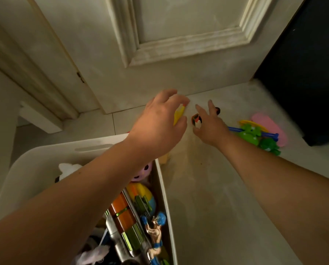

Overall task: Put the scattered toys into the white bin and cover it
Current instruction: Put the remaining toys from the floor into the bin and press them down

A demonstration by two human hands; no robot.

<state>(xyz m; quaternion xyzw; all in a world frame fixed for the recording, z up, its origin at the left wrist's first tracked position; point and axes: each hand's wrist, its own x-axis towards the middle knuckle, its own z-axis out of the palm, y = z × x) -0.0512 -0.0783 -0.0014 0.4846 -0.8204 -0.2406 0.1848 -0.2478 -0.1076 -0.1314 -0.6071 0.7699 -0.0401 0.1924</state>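
The white bin (51, 153) stands at the lower left, holding several toys: a pink round toy (142, 172), an orange and silver toy gun (124, 220) and a blue-haired doll (156, 232). My left hand (159, 123) reaches past the bin's far rim, its fingers and thumb curled round a yellow toy (179, 116) on the floor. My right hand (210, 125) hovers with spread fingers over a small black and orange toy (196, 119); another small dark toy (217, 110) peeks past its fingertips. No lid is in view.
Green frog toys on a blue stick (255, 135), a yellow piece and a pink flat piece (272, 129) lie on the pale floor at right. A white panelled door (179, 35) stands just beyond the hands. A dark cabinet (308, 73) fills the right side.
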